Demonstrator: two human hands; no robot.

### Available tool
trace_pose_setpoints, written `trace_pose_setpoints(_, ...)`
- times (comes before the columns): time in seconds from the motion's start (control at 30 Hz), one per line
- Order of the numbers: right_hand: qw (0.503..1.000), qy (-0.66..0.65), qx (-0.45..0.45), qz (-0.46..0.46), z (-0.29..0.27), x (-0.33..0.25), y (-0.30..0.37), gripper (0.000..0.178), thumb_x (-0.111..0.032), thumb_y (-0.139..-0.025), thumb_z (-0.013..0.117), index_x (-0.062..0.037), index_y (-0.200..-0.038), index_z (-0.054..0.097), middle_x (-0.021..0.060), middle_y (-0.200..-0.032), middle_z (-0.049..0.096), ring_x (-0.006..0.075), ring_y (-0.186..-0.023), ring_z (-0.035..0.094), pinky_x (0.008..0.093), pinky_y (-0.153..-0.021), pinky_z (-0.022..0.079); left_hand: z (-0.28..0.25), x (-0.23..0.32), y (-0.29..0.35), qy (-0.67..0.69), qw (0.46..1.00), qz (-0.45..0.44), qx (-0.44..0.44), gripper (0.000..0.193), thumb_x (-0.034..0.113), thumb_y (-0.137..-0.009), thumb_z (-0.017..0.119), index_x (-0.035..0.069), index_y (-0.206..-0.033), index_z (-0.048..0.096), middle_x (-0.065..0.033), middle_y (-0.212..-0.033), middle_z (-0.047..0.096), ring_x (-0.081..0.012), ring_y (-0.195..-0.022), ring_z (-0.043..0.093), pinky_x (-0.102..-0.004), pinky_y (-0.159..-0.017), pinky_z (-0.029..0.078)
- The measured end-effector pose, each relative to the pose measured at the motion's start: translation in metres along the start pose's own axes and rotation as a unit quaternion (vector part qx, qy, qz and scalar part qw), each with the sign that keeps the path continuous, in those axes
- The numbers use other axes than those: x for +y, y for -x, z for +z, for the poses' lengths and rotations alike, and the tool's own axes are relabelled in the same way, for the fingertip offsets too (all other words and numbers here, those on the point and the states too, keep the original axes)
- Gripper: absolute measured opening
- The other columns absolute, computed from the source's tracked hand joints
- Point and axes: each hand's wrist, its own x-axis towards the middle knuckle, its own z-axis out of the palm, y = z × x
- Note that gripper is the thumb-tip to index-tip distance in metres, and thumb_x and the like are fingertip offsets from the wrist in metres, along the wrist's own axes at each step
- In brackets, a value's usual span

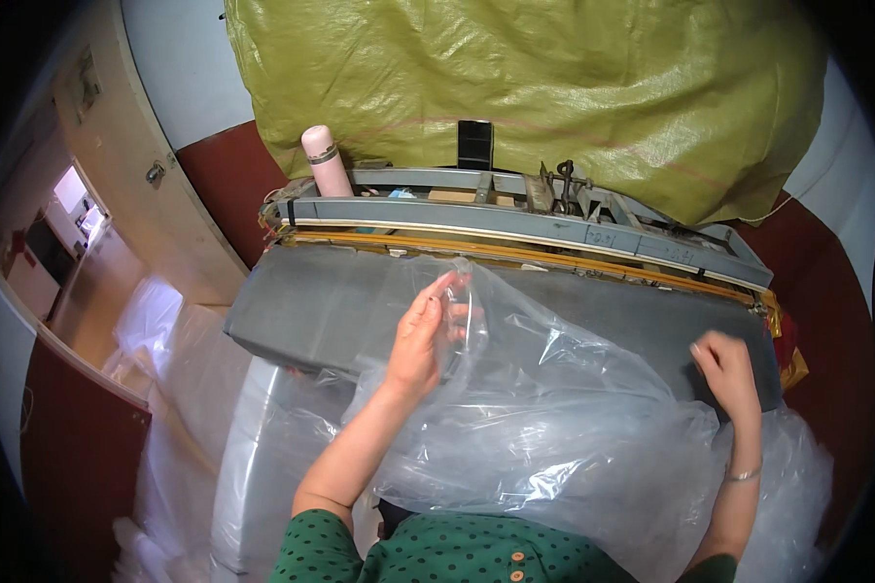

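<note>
My left hand (421, 340) is raised over the grey padded surface (311, 291), left of its middle. Its thumb and forefinger pinch clear plastic film (554, 428) at a raised peak, and its other fingers show through the film. From there the film slopes down to the right and lies in loose, shiny folds across the front of the surface and before my body. My right hand (727, 369) is curled closed near the surface's right end, above the film's edge. Whatever its fingers hold, if anything, is hidden. A bracelet (745, 475) circles my right wrist.
Behind the padded surface runs a grey metal frame (428, 210) with an orange-yellow strip (515, 253) and a metal clamp (566, 185). A pink flask (327, 160) stands at its left. Yellow-green sheeting (554, 78) hangs behind. More film (190, 379) trails down left, near a door (126, 126).
</note>
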Motion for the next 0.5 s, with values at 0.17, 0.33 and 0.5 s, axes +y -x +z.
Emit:
trace_pose_setpoints(0.17,0.943,-0.195,-0.065,-0.261,0.038,-0.127,-0.091,0.017,-0.007,-0.075,0.064,0.0011,-0.089,0.059,0.0095,-0.086,0.060,0.0196,-0.080,0.057,0.0288,-0.072,0.045,0.017,-0.003,0.011,0.040,0.999,0.029,-0.023,0.040,0.032,-0.094,0.041,0.011,-0.128,0.041,-0.0097,-0.133,0.039,-0.0199,-0.099,0.054,-0.0278,-0.073,0.046)
trace_pose_setpoints(0.33,0.887,-0.285,-0.115,-0.345,0.128,-0.190,-0.121,0.024,-0.010,-0.078,0.063,0.0044,-0.096,0.060,0.0139,-0.092,0.061,0.0217,-0.082,0.060,0.0288,-0.072,0.048,0.023,-0.011,0.018,0.070,0.996,0.031,0.038,0.040,0.029,-0.095,0.041,0.007,-0.128,0.041,-0.0073,-0.128,0.044,-0.0153,-0.098,0.053,-0.0262,-0.073,0.045)
trace_pose_setpoints(0.5,0.880,-0.432,0.024,-0.198,0.150,-0.156,-0.151,0.015,-0.010,-0.088,0.050,0.0004,-0.084,0.061,0.0056,-0.078,0.061,0.0117,-0.074,0.056,0.0261,-0.066,0.045,0.004,-0.012,0.033,-0.273,0.946,0.137,0.106,0.028,0.012,-0.091,0.042,-0.002,-0.112,0.054,-0.0097,-0.112,0.058,-0.0195,-0.102,0.054,-0.0316,-0.089,0.041)
